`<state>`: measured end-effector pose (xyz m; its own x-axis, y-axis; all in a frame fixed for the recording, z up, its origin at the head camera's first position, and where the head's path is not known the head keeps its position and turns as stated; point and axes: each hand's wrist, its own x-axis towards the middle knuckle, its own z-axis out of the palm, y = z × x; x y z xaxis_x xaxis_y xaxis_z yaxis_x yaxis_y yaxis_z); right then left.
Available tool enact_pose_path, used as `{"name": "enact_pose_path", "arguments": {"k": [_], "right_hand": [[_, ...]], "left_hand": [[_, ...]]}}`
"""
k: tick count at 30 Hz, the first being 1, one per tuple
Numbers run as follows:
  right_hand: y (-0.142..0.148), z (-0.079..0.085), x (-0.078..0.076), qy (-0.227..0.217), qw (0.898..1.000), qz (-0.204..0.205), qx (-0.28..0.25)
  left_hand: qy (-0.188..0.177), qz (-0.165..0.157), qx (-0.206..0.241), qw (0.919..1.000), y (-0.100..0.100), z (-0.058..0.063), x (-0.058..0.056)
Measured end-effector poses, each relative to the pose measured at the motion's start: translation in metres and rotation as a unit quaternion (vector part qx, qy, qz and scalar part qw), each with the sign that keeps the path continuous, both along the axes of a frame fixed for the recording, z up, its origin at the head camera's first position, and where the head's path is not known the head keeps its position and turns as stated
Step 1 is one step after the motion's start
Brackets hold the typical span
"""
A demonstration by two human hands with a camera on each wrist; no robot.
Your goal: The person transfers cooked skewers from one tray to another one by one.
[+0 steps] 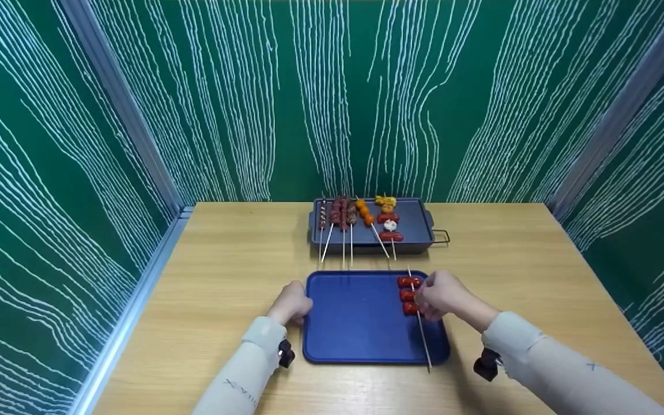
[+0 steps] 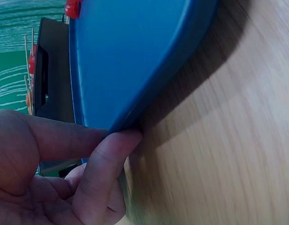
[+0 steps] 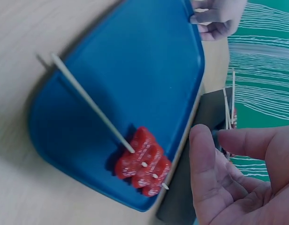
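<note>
- Blue, smooth and slightly glossy, the tray (image 1: 361, 323) is a rectangle with rounded corners and a low raised rim, lying on the pale wood-grained table (image 1: 222, 276).
- I see the skewer (image 1: 423, 337) along the tray's right side, its long axis running near to far with a slight slant; the loaded end points at the grill (image 1: 415, 225), the bare end back towards the person, past the near rim.
- Three shiny red sausages (image 3: 144, 164), stubby and scored with pale marks, sit crosswise on its thin, straight wooden stick.
- From my left wrist view, the left hand (image 1: 291, 302) pinches the tray's left edge between thumb and finger.
- My right wrist view shows the right hand (image 1: 443, 293) loosely curled beside the skewer, thumb and forefinger apart, gripping nothing.
- Beyond the tray, the dark grill bears other skewers, sticks towards the person; one carries round orange balls (image 1: 365, 212).
</note>
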<state>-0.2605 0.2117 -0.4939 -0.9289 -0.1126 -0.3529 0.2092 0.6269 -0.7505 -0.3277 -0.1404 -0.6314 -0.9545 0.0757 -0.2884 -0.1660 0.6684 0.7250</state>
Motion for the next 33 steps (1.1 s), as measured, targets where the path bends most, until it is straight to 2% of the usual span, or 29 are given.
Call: {"name": "enact_pose_path", "arguments": {"k": [4,11,19,20,25,26,27,32,33], "right_hand": [[-0.003,0.009,-0.005,-0.008,1.0,0.002,0.007],[-0.01,0.02,-0.014,0.003,0.999,0.007,-0.044],[-0.014,0.029,-0.025,0.021,0.998,-0.003,-0.062],[-0.014,0.029,-0.027,0.023,0.998,-0.004,-0.065],[-0.014,0.031,-0.036,0.029,0.997,-0.015,-0.075],[-0.014,0.031,-0.038,0.029,0.997,-0.018,-0.075],[-0.015,0.031,-0.039,0.03,0.996,-0.022,-0.077],[-0.017,0.031,-0.044,0.029,0.993,-0.045,-0.104],[-0.018,0.03,-0.045,0.029,0.992,-0.051,-0.113]], "left_hand": [[0.003,-0.001,-0.008,1.0,-0.001,-0.003,-0.001],[0.015,0.0,-0.006,0.9999,-0.002,-0.007,-0.003],[0.011,-0.001,-0.002,0.9999,-0.004,-0.008,-0.002],[0.009,0.0,-0.002,1.0,-0.003,-0.005,-0.001],[0.0,0.008,-0.004,1.0,0.006,0.041,0.026],[0.003,0.007,-0.004,1.0,0.006,0.042,0.028],[0.002,0.008,-0.003,1.0,0.007,0.049,0.031],[0.001,0.009,0.003,1.0,0.007,0.043,0.025],[-0.002,0.013,0.004,0.9999,0.008,0.049,0.028]]}}
